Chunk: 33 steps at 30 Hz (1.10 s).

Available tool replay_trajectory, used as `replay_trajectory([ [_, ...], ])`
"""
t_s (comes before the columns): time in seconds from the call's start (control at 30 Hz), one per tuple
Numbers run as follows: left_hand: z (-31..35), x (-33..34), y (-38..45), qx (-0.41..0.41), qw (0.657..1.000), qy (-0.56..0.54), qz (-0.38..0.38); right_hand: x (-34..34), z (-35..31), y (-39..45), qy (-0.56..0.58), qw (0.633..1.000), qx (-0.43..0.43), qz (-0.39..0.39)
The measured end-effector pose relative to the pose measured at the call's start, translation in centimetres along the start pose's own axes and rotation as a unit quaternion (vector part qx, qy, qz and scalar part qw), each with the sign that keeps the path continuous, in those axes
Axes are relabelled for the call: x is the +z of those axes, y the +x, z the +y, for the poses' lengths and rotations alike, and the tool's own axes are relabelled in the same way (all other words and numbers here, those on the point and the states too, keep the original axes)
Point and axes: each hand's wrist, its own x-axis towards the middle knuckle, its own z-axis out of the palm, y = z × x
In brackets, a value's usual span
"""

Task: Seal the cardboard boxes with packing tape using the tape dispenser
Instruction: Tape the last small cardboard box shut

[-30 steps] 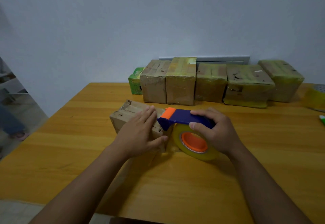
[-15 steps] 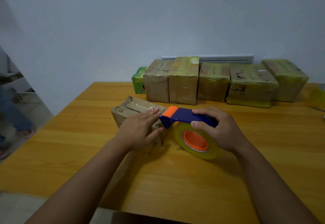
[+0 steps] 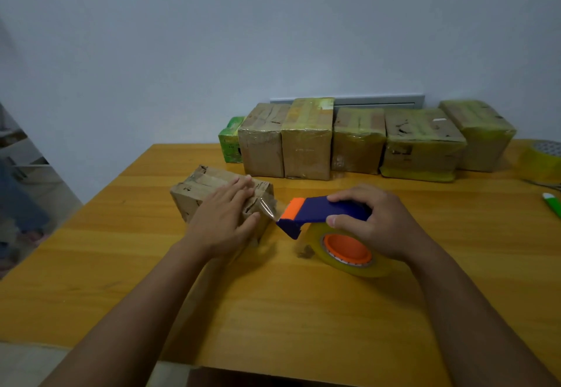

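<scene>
The small brown cardboard box (image 3: 209, 196) lies on the yellow-orange wooden table (image 3: 273, 310), left of centre and nearer the person than the back row. Its surfaces are creased and scuffed, with dark tears at the corners and glossy strips of clear tape across the top. A short span of clear packing tape (image 3: 268, 207) runs from the box's right end to the nose of the dispenser, drawn off the surface and catching light.

The left hand (image 3: 224, 219) lies flat on the top of the box, palm down, fingers extended and close together, thumb against the near right edge. It grips nothing; it presses on the box.

The blue plastic tape dispenser with an orange front tab (image 3: 321, 213) sits just right of the box, apart from it, joined only by the tape span. Its roll of clear yellowish tape on an orange hub (image 3: 349, 250) rests with its lower edge on the table. The right hand (image 3: 382, 222) is closed over the blue handle, fingers curled across the top, thumb on the near side.

Along the far table edge, against the pale wall, stands a row of five taped cardboard boxes (image 3: 358, 140), several wrapped in yellowish tape, side by side and touching. A smaller green box (image 3: 230, 143) stands at the row's left end. At the right edge lie a spare roll of yellowish tape (image 3: 543, 157) and a green-and-white object (image 3: 552, 203), only partly in view.
</scene>
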Motion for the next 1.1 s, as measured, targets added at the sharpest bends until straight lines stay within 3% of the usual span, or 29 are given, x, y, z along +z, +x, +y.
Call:
replay_trajectory([
  [0.13,0.2,0.2,0.3,-0.028,0.998,-0.056,0.018,0.3,-0.8,1.1,-0.051,0.998,-0.007,-0.029],
  [0.47,0.4,0.7,0.8,-0.034,0.999,0.005,0.017,1.1,-3.2,4.3,-0.127,0.986,0.016,-0.106],
  [0.73,1.8,1.7,1.0,-0.099,0.992,0.017,0.075,2.3,-4.0,6.0,-0.128,0.983,0.026,-0.126],
  [1.1,1.5,1.6,1.3,-0.096,0.994,0.005,0.049,2.7,-4.6,7.4,-0.131,0.978,0.039,-0.160],
])
